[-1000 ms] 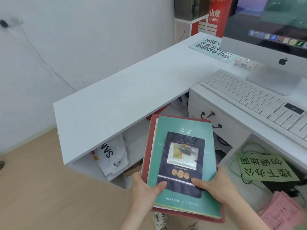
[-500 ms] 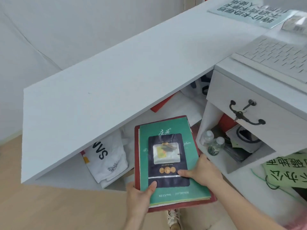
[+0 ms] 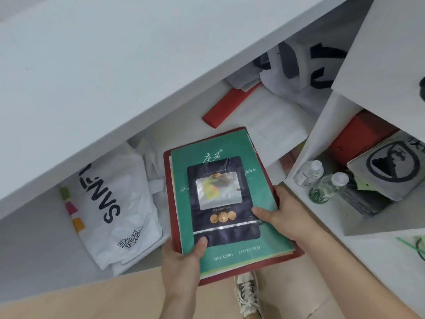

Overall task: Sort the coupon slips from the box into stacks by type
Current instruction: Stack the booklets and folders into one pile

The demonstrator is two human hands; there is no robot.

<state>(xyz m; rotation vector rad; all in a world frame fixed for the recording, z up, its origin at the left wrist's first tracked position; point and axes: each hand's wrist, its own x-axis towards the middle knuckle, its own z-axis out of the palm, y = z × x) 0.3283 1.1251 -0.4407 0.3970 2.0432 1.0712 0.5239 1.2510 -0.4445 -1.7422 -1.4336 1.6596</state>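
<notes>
I hold a flat stack (image 3: 239,252) with both hands: a green paper pack on top of a dark red folder, with a dark blue pouch (image 3: 223,199) with a clear window lying on the green cover. My left hand (image 3: 181,261) grips the stack's near left corner, thumb on the pouch. My right hand (image 3: 282,215) holds the right edge, thumb on the pouch's right side. The stack hovers in front of the open shelf under the white desk top (image 3: 92,77). No coupon slips or box can be made out.
Under the desk lie a white bag with black letters (image 3: 115,215), a red folded strip (image 3: 227,107) and white sheets (image 3: 276,130). The right compartment holds two clear bottles (image 3: 322,183), a red box (image 3: 361,137) and a grey printed bag (image 3: 391,166). My shoe (image 3: 248,293) stands on the tan floor.
The view has dropped from the desk top toward the shelf below. The stack, held by both hands throughout, has moved lower and closer to the shelf opening.
</notes>
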